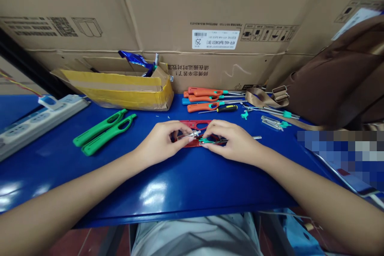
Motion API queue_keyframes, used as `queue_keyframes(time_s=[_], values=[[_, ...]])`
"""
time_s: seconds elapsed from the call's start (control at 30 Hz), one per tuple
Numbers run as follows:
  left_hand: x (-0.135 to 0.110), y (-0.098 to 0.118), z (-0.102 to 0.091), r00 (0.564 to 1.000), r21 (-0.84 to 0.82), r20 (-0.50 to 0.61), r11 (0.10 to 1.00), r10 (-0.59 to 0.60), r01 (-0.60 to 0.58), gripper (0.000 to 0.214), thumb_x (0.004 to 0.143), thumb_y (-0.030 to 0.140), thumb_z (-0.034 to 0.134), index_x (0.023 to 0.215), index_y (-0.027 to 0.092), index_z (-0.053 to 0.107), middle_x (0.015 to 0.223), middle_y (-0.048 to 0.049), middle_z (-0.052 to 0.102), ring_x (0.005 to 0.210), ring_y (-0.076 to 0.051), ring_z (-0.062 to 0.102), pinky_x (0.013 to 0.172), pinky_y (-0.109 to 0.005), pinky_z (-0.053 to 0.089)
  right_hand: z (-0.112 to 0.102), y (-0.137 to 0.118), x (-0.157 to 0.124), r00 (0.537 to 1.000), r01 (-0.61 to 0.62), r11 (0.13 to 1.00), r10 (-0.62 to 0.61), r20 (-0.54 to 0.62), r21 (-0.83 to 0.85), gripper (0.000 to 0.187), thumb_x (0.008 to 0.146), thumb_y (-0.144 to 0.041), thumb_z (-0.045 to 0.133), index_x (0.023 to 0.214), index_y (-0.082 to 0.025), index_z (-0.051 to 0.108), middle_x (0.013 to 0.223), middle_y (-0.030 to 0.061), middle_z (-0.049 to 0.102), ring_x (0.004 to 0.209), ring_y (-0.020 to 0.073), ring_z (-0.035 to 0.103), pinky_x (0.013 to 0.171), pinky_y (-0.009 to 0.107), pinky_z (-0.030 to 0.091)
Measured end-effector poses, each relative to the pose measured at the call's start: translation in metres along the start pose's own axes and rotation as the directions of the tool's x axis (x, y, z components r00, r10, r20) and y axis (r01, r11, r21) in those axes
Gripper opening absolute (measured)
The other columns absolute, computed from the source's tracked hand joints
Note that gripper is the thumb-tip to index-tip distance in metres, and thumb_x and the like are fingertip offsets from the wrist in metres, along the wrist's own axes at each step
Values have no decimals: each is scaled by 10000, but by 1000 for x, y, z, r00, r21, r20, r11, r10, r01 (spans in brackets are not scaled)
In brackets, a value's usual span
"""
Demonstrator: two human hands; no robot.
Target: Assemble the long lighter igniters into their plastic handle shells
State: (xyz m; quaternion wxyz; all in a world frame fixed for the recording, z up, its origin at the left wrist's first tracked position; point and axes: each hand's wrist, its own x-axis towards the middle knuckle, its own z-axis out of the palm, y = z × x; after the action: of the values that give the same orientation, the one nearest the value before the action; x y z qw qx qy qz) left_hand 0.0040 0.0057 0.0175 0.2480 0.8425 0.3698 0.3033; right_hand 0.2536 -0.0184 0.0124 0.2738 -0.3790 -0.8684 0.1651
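Note:
My left hand pinches a small clear lighter tank with a metal end pointing right. In my right hand is a lighter nozzle assembly with a green trigger piece; a metal tube end sticks out past the hand. The two parts are close together, and I cannot tell whether they touch. Below and behind the fingers lie red lighter housing pieces on the blue table, partly hidden by both hands.
Two green housings lie at left, near a power strip. Behind stands a yellow-taped carton. Orange lighters, a screwdriver, clear tanks and a brown bag are at right.

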Motion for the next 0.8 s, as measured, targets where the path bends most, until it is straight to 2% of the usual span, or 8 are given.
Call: queue_keyframes(time_s=[0.13,0.23,0.3,0.43,0.5,0.63,0.8], values=[[-1,-3,4,998,-21,-10,998,66,-67,131,872,291,731,924,176,767,856,-35,762,696,-142,626,640,-243,492,6,-1,1,999,-41,998,40,26,47,52,908,-165,670,911,-190,716,975,43,685,861,158,636,781,289,495],[-2,-6,7,996,-75,-13,993,87,-87,113,873,267,737,937,179,767,869,-38,763,778,-153,666,696,-243,519,6,0,3,994,-105,983,106,0,148,45,882,-155,680,856,-171,713,881,24,671,654,96,548,624,237,441],[-3,-7,9,998,-116,2,991,61,-60,123,882,254,730,965,169,764,864,-35,758,747,-137,668,684,-230,522,6,0,5,983,-184,960,185,15,211,48,869,-168,683,833,-160,714,807,10,650,568,71,489,540,217,394],[-4,-11,13,999,-121,5,992,36,-35,135,873,250,749,969,158,773,821,-25,747,678,-111,640,635,-208,498,5,1,6,911,-413,825,385,151,385,86,879,-233,659,884,-155,694,593,-43,564,478,77,502,469,202,389],[-4,-13,14,999,-117,4,992,38,-37,131,870,247,756,963,158,779,814,-23,746,673,-106,636,626,-202,490,4,2,7,878,-478,742,425,222,470,131,877,-283,665,911,-157,677,556,-54,557,456,88,534,469,207,431],[-3,-13,15,999,-115,0,992,44,-43,130,862,237,772,966,160,785,820,-23,754,688,-104,649,622,-191,485,3,5,7,870,-492,683,418,263,540,210,850,-357,703,898,-155,672,592,-38,595,481,95,578,497,219,489],[-3,-14,15,998,-135,-32,989,54,-57,134,854,236,780,958,151,783,818,-24,748,676,-98,651,615,-184,491,2,5,7,883,-468,700,392,258,539,221,852,-362,701,888,-144,688,592,-35,601,476,86,572,491,214,484]])
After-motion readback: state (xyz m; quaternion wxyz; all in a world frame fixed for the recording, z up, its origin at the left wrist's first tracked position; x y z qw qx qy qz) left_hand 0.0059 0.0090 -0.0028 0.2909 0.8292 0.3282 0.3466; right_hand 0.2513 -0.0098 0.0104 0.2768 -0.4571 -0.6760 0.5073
